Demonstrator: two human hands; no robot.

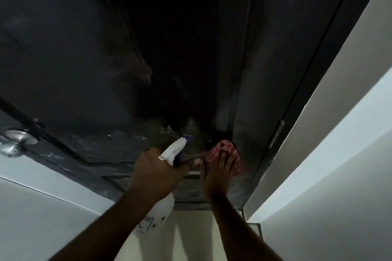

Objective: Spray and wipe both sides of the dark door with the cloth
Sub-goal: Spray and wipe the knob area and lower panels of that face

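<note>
The dark door (89, 53) fills the upper frame, its lower panel streaked with wet smears. My left hand (154, 167) grips a white spray bottle (172, 151) by the neck, nozzle aimed at the door's lower part. The bottle's white body (157, 216) hangs below my wrist. To the right, my right hand (218, 167) presses a red checked cloth (224, 150) against the door near its hinge edge.
A round metal door knob (16, 140) sits at the far left. A metal hinge (276, 133) joins the door to its dark frame (314, 48). White walls (339, 154) close in on the right and lower left. Pale floor lies below.
</note>
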